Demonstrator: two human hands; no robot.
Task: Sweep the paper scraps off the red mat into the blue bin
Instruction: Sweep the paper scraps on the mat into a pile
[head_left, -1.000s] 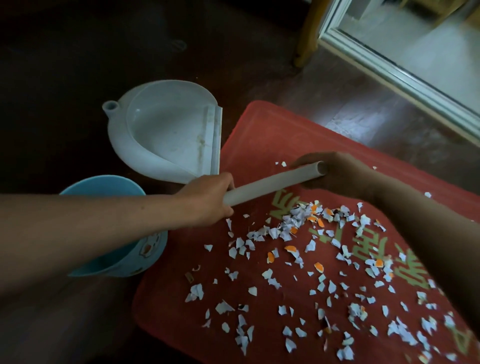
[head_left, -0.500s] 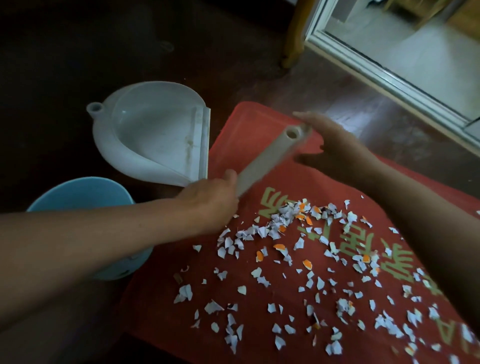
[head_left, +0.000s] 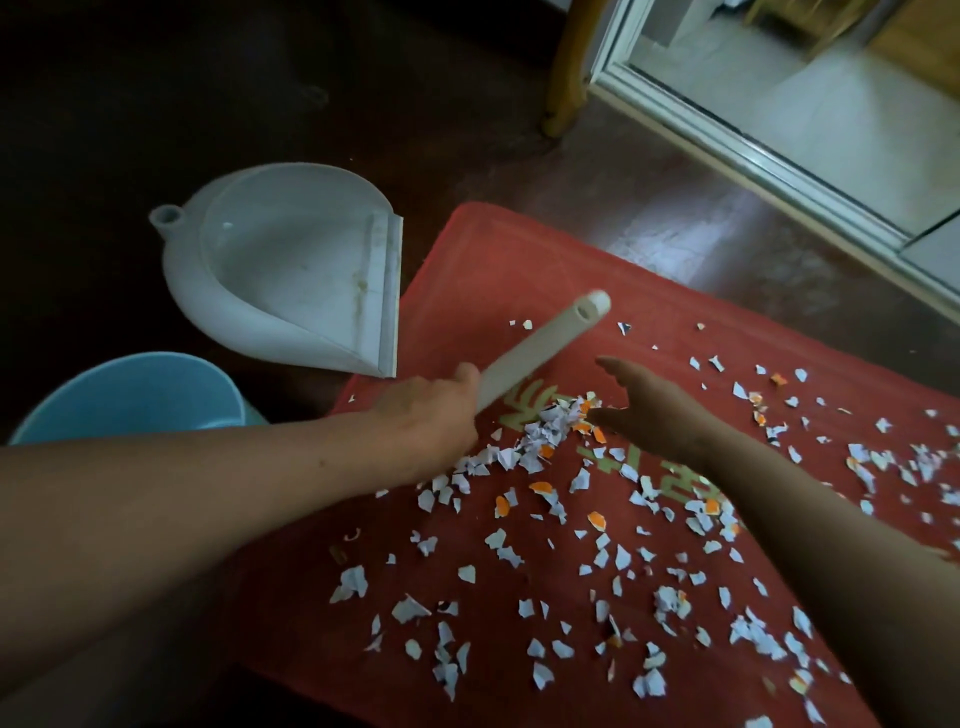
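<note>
- Pale cream plastic tube (head_left: 540, 351), a hollow round handle, gripped at its lower end by the left hand (head_left: 426, 415), fingers wrapped closed around it.
- Long axis running from the fist at lower left up to the open end at upper right, tilted above the red mat (head_left: 498, 270); a small hole visible near the free tip.
- Lower end of the handle hidden inside the fist and behind the forearm; no brush head to be seen.
- Right hand (head_left: 649, 410) open and empty, fingers spread and pointing toward the handle, apart from it, hovering over a dense clump of scraps.
- Paper scraps (head_left: 550, 431), torn white bits with some orange ones, irregular and curled, scattered over most of the mat; thickest between the two hands, sparser toward the near edge, a few beyond the handle tip.
- Mat flat, with rounded corners and greenish characters partly covered by scraps and the right forearm; right and near edges cut off.
- Blue bin (head_left: 130, 397), round and smooth plastic, off the mat at its left, largely hidden behind the left forearm.
- White plastic dustpan (head_left: 291, 270), rounded back and straight ribbed lip facing the mat, lying on dark floor (head_left: 156, 104) just beside the mat's left edge; short socket stub at its back.
- Wooden leg (head_left: 569, 67) and pale door frame (head_left: 753, 156) at upper right; room dim, far floor hard to make out.
</note>
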